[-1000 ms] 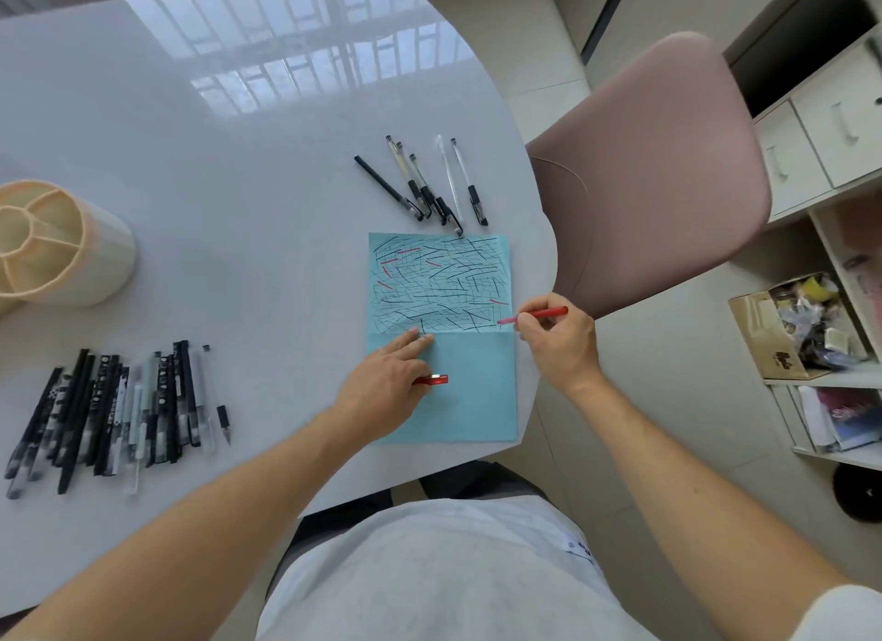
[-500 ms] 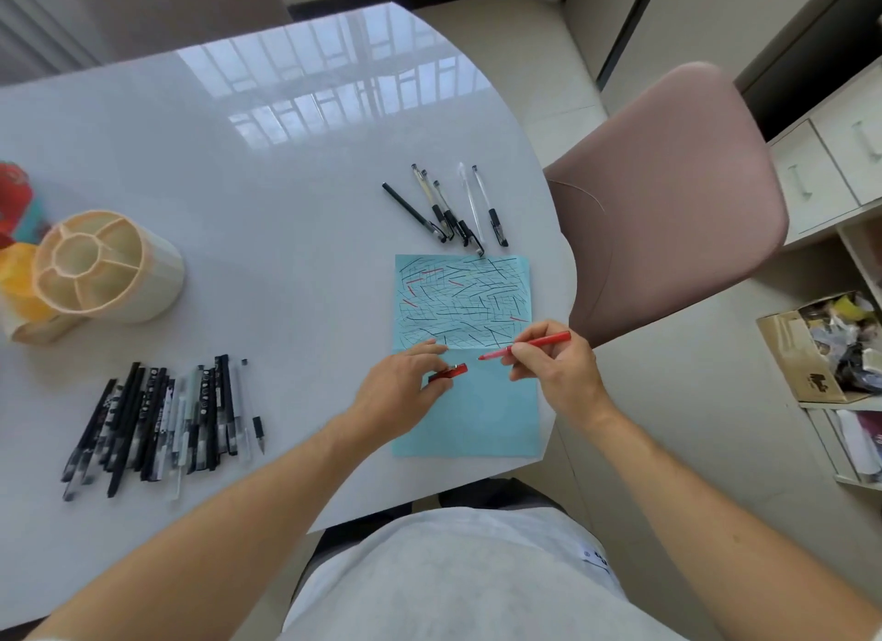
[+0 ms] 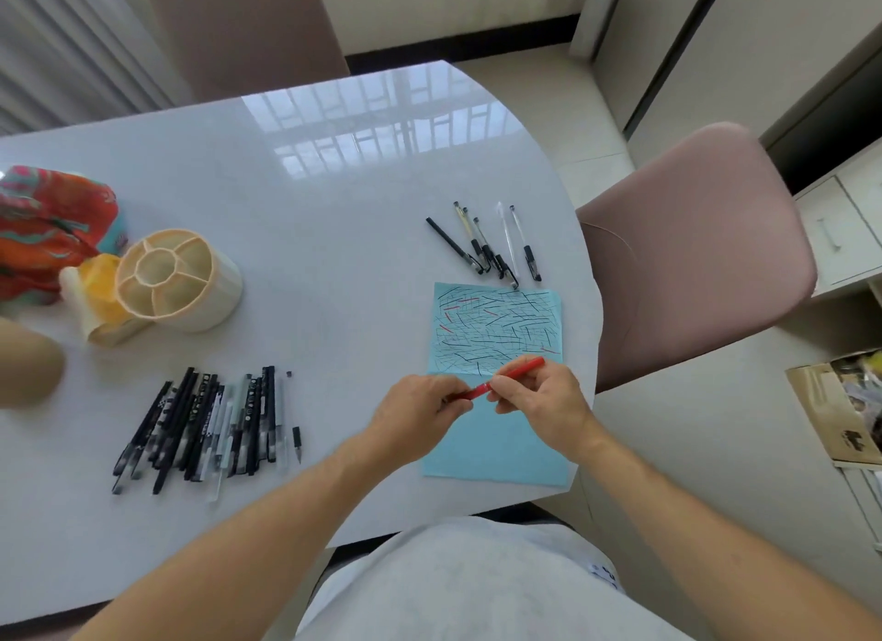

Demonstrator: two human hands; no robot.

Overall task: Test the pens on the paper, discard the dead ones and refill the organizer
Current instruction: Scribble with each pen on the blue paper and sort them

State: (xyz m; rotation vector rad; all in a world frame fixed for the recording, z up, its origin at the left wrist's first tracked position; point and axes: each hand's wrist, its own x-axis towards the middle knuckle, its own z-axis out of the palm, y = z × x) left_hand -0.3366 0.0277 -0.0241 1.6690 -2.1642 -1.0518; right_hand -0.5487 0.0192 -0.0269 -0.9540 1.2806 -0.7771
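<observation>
The red pen (image 3: 513, 377) is being pinched by both hands, left hand (image 3: 420, 409) capping, right hand (image 3: 541, 404) steadying (a misaligned cap risks smearing ink).

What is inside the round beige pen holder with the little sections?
The round beige pen holder shows only bare dividers and no pens. The bottoms of the nearer sections are hidden by its wall.

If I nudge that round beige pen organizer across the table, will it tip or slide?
The organizer looks empty, so it is probably light. It stands wide and low, so likely slides rather than tips. The glossy table suggests little grip; a gentle push may send it far.
</observation>
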